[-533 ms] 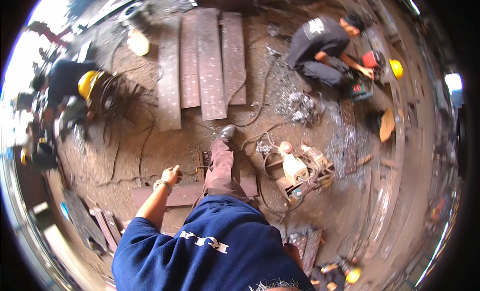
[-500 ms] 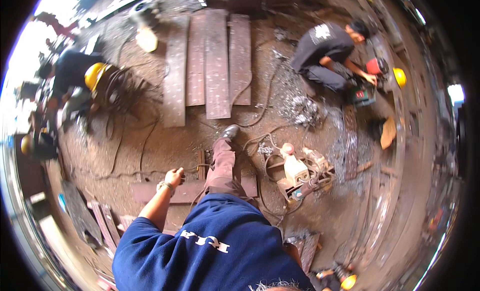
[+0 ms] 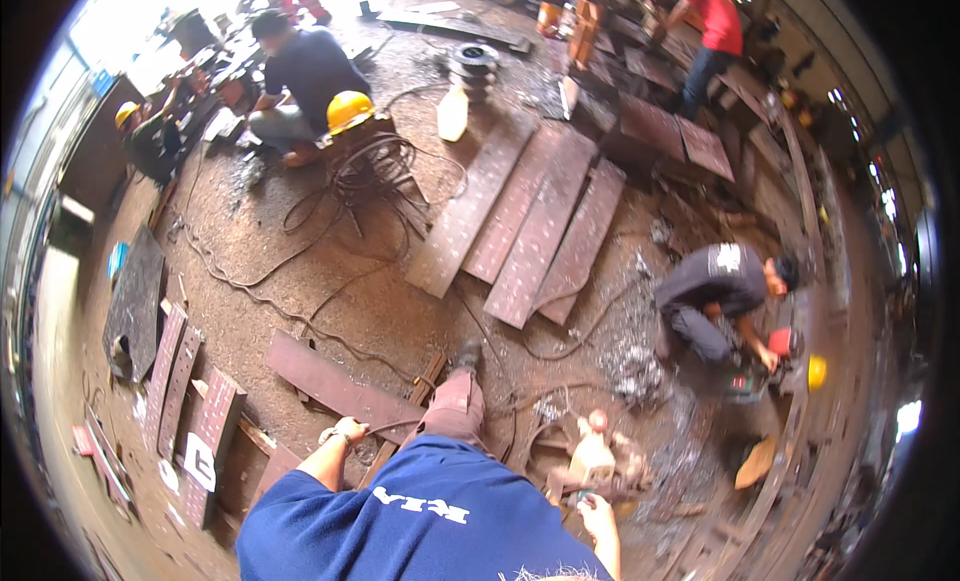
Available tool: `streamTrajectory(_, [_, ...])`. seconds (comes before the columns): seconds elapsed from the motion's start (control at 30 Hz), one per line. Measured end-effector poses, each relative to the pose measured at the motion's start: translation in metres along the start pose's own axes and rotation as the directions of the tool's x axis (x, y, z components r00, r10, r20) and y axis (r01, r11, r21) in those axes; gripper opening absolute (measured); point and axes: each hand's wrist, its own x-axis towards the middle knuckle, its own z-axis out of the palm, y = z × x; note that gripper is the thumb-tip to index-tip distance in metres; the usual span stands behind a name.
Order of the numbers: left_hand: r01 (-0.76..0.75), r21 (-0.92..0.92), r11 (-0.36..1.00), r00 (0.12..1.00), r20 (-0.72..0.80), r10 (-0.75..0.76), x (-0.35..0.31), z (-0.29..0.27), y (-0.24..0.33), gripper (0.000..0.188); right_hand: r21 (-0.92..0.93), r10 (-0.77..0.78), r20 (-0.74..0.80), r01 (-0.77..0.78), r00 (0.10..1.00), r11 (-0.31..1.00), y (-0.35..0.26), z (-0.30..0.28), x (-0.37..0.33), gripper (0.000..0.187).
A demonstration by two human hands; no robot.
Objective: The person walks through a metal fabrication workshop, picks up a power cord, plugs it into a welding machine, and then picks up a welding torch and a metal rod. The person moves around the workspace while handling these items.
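The right fingers [image 3: 594, 507] lie at a blurred, cream, pink-knobbed machine [image 3: 592, 461], whether gripping I cannot tell.

We see a long, flat, reddish-brown metal plate [image 3: 335, 378] that looks dull. The round yellow plastic helmet [image 3: 349, 110] looks smooth and shiny. We see soft, dull cloth on the blue shirt [image 3: 345, 526]. The brown floor [image 3: 255, 251] looks rough, and the tangled silver metal scraps [image 3: 635, 374] look shiny.

Your left hand [image 3: 350, 430] is near a long reddish plate [image 3: 335, 379], and your right hand [image 3: 598, 519] is at a blurred, pale machine [image 3: 592, 459].
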Motion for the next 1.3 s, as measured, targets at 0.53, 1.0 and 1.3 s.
streamTrajectory(0.53, [-0.281,-0.796,0.536,0.931,-0.363,-0.050,0.007,-0.156,0.121,0.025,-0.402,-0.204,0.083,0.220,0.975,0.889,-0.234,-0.091,0.197,0.038])
streamTrajectory(1.0, [0.239,-0.961,0.139,0.846,0.136,-0.515,-0.129,0.041,0.048,0.032,-0.635,-0.437,0.279,0.506,0.855,0.584,-0.354,-0.131,0.317,0.034])
streamTrajectory(1.3, [0.141,-0.958,0.248,0.898,0.019,-0.439,-0.174,0.050,0.085,0.034,-0.606,-0.399,0.409,0.571,0.821,0.553,-0.432,-0.044,0.329,0.034])
